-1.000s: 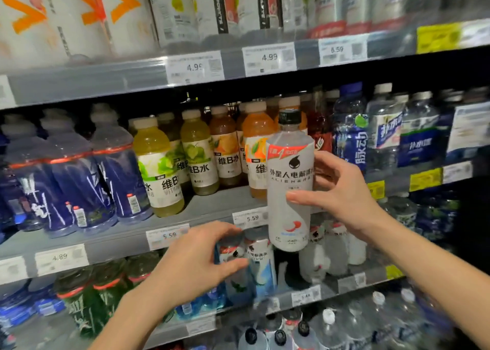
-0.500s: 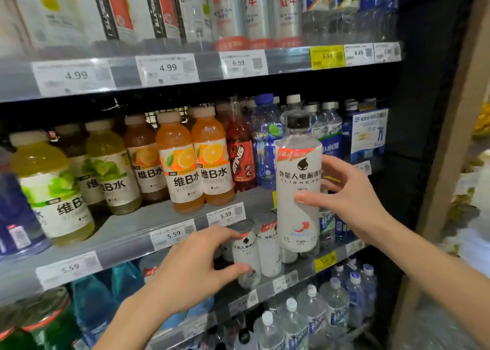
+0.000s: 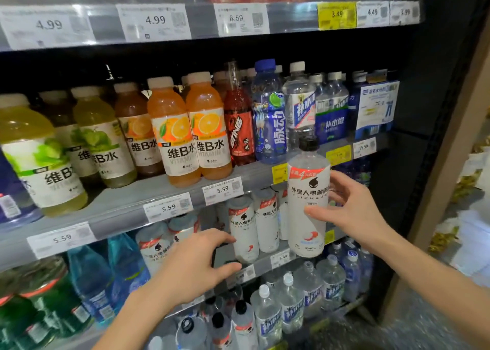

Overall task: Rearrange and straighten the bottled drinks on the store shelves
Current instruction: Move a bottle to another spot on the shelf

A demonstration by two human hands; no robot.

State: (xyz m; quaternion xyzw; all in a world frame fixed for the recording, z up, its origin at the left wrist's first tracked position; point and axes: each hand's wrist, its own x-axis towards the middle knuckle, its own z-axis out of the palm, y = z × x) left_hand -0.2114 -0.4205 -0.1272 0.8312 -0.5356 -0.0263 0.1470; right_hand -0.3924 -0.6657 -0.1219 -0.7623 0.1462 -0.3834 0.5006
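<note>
My right hand (image 3: 350, 212) grips a tall white electrolyte bottle (image 3: 307, 206) with a black cap, held upright in front of the shelf edge. More white bottles of the same kind (image 3: 244, 227) stand on the lower shelf (image 3: 281, 257). My left hand (image 3: 196, 265) reaches toward that shelf with fingers spread and slightly bent, its fingertips beside the nearest white bottle; whether they touch it is unclear.
Orange vitamin drinks (image 3: 191, 132), green and yellow ones (image 3: 39, 158), a red Sting bottle (image 3: 240, 127) and blue water bottles (image 3: 270, 116) fill the middle shelf. Clear water bottles (image 3: 291, 299) stand below. A dark cabinet wall (image 3: 424, 111) closes the right side.
The view has shifted right and closer. My right hand has lowered the white bottle toward the lower shelf. My left hand stays near the white bottles.
</note>
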